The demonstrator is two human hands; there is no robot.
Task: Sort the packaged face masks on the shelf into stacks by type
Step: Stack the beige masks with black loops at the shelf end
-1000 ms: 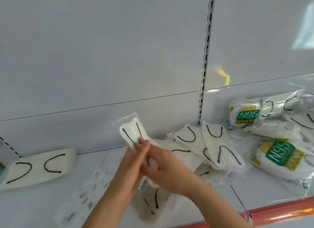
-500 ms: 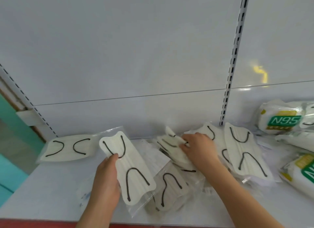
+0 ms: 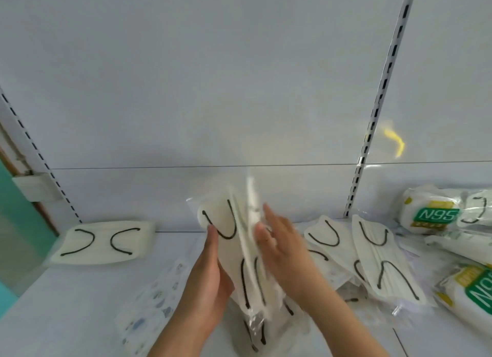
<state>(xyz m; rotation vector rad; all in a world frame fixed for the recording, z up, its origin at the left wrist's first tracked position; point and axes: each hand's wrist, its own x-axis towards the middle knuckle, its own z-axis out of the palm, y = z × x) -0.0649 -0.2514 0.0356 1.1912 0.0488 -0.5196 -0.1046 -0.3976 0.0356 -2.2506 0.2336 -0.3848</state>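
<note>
Head view shows the sorting only begun, I judge: one mask (image 3: 103, 243) lies alone at the left of the shelf (image 3: 66, 303), while the pile (image 3: 372, 261) and N95 packs (image 3: 431, 213) at the right stay mixed. The left hand (image 3: 210, 285) holds a bundle (image 3: 239, 250) of masks above the shelf's middle; the right hand (image 3: 285, 247) presses it with straight fingers. The bundle's long axis runs near to far, its top tilted toward the back wall.
</note>
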